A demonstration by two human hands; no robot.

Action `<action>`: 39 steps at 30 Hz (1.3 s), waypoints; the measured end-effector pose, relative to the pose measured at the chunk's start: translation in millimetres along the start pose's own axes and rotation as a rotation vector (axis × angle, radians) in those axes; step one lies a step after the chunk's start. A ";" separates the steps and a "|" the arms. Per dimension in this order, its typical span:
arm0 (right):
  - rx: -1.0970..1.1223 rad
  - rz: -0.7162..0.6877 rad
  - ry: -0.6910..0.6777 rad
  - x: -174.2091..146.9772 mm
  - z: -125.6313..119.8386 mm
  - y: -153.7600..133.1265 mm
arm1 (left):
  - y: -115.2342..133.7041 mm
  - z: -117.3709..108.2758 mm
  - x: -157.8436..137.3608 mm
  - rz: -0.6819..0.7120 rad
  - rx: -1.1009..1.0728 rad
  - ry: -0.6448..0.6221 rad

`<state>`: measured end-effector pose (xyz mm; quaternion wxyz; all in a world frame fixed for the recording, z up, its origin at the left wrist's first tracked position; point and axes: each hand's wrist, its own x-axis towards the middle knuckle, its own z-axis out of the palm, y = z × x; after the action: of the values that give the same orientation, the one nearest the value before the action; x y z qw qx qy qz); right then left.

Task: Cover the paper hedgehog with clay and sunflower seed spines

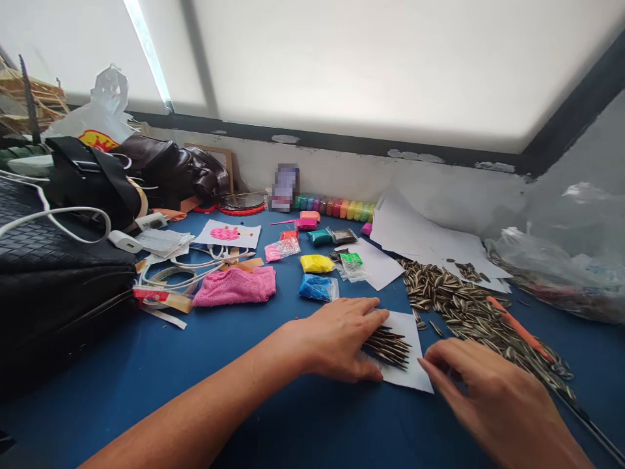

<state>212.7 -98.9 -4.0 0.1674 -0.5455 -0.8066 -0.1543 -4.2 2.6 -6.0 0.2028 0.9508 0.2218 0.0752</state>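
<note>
My left hand [339,339] spans a small white sheet of paper [407,381], its fingers stretched on the far side and the thumb apart on the near side. Partly under that hand, striped sunflower seeds [390,348] are set close together on the sheet, pointed ends to the right; the hand hides the rest of them. By the sheet's right edge is my right hand [493,397], fingers curled and thumb and forefinger brought together. Whatever may be between those tips is hidden. A loose heap of sunflower seeds [444,293] lies beyond it.
Packets of coloured clay, yellow [317,263] and blue [315,286] among them, lie mid-table. An orange stick [520,329] rests on the seed heap. Left are a pink cloth [237,286], cables and a black bag [63,286]. White sheets [415,231] and a plastic bag [561,260] stand back right.
</note>
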 end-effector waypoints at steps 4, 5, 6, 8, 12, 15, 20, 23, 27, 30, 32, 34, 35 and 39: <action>-0.003 0.114 -0.017 -2.2 2.4 13.8 | 0.3 -3.6 -0.2 -0.005 -0.020 -0.011; -0.002 0.129 -0.019 -3.0 3.9 15.9 | 0.1 -5.9 -0.7 -0.007 -0.031 -0.013; -0.001 0.136 -0.027 -3.8 5.5 17.6 | -0.2 -8.8 -1.6 -0.010 -0.051 -0.017; -0.011 0.144 -0.041 -5.5 8.5 19.9 | -1.1 -16.2 -4.5 -0.024 -0.106 -0.012; -0.029 0.129 -0.063 -8.1 12.7 24.0 | -6.1 -30.3 -9.6 -0.088 -0.154 0.109; -0.001 0.132 -0.108 -8.8 14.3 27.6 | -13.1 -33.6 -8.6 -0.231 -0.069 0.196; 0.080 0.194 -0.185 -7.2 13.0 30.1 | -20.2 -28.9 -4.1 -0.332 0.070 0.171; 0.136 0.204 -0.243 -5.4 10.9 29.3 | -17.6 -24.6 -2.6 -0.311 0.100 0.102; 0.191 0.255 -0.325 -4.5 10.9 27.2 | -11.6 -19.6 -0.2 -0.302 0.116 0.033; 0.217 0.314 -0.376 -4.6 12.4 25.5 | -8.1 -18.7 1.7 -0.330 0.139 -0.025; 0.229 0.362 -0.424 -4.2 12.8 24.5 | -6.9 -19.4 2.8 -0.353 0.145 -0.052; 0.251 0.400 -0.473 -3.4 12.4 23.4 | -6.9 -19.9 3.8 -0.369 0.141 -0.057; 0.266 0.414 -0.491 -2.9 12.0 22.9 | -7.3 -19.9 4.1 -0.374 0.136 -0.053; 0.365 0.428 -0.512 -2.9 11.0 20.6 | -10.6 -17.6 4.5 -0.366 0.128 -0.032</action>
<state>231.8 -89.2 -13.8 0.0835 -0.6837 -0.7044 0.1716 -8.4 19.5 5.8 0.1558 0.9066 0.3920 0.0078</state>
